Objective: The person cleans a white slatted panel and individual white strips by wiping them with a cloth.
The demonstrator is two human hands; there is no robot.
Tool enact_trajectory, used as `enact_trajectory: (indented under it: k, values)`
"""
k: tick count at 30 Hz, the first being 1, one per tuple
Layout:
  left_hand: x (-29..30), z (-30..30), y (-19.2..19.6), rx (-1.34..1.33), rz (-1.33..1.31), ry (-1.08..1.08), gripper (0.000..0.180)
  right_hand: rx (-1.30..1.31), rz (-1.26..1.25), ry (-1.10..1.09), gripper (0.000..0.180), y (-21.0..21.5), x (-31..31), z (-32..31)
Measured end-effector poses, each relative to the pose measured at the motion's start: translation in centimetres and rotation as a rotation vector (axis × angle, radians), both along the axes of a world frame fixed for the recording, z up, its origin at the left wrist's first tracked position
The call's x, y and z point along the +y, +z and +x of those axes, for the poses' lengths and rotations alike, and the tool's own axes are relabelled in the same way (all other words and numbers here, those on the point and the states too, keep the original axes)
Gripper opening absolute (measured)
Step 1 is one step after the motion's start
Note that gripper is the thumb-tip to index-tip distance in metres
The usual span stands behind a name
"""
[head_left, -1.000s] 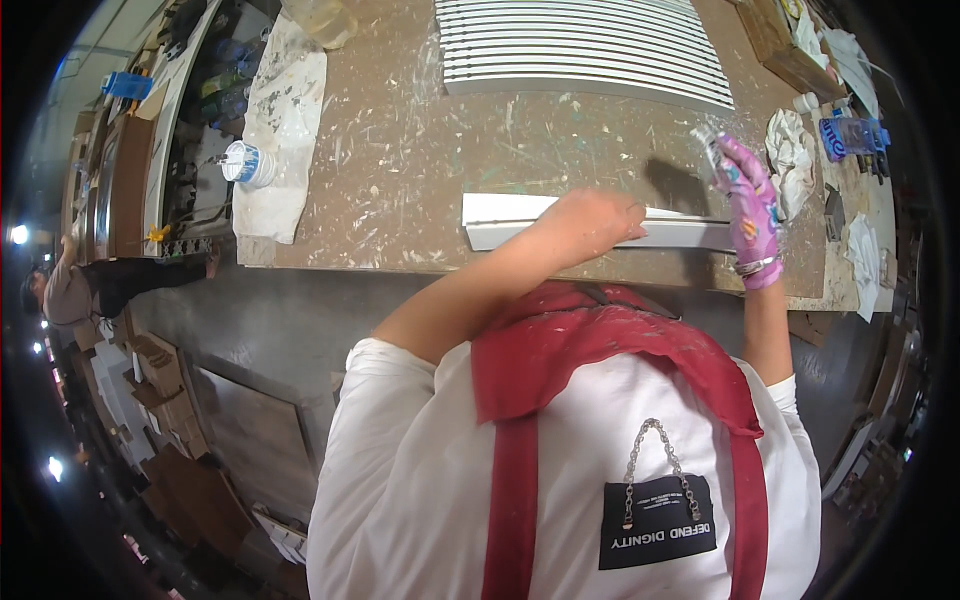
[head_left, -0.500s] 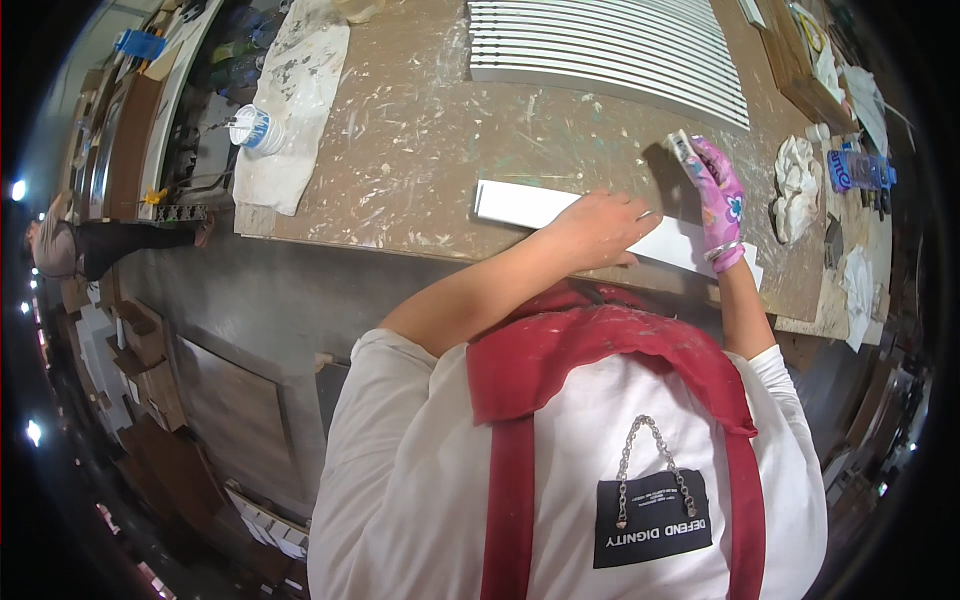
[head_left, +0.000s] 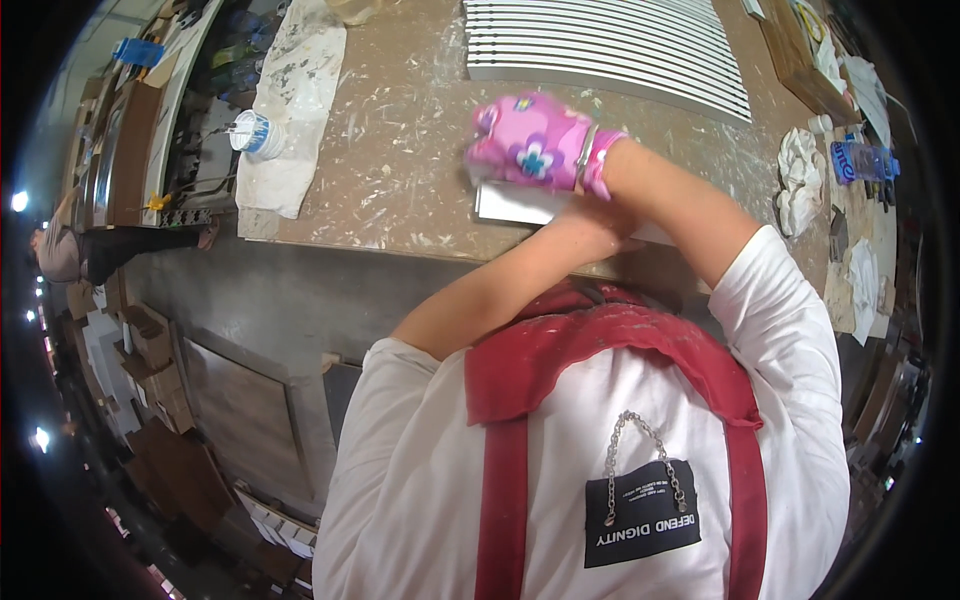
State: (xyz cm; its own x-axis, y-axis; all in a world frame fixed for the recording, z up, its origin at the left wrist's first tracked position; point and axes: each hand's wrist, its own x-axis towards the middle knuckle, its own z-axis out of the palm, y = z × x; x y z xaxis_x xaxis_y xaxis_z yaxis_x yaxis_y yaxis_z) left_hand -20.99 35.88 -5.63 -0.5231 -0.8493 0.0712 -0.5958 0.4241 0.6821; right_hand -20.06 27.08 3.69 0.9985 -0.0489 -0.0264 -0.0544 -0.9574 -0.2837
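A long white strip (head_left: 505, 205) lies near the front edge of the paint-spattered brown workbench (head_left: 390, 150). My right hand (head_left: 530, 145), in a pink flowered glove, reaches across my body to the strip's left end. Its fingers are curled into a fist, apparently around a small grey object that barely shows. My bare left forearm comes up from the lower left. My left hand (head_left: 585, 228) rests on the middle of the strip, mostly hidden under my right forearm. I wear a white shirt and a red apron.
A row of white slats (head_left: 610, 50) lies at the back of the bench. A stained cloth (head_left: 300, 90) with a plastic bottle (head_left: 255, 132) is at the left. Crumpled rags (head_left: 800, 170), a blue bottle (head_left: 860, 160) and a wooden box (head_left: 800, 65) are at the right. Another person (head_left: 70, 250) stands far left.
My gloved right hand has swept from the strip's right end across to its left end, crossing over my left arm. My left hand has stayed on the strip.
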Motion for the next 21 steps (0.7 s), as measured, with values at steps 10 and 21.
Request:
enact_trajectory:
  k: [10,21]
  values:
    - [0.1,0.4,3.6,-0.146,-0.108,0.074,0.055,-0.634,0.390,-1.267,0.035,1.3,-1.4,-31.6]
    - [0.1,-1.9,5.6,-0.337,-0.167,0.009,0.048,-0.746,0.687,-1.615,0.037,-5.6,7.6,-39.2]
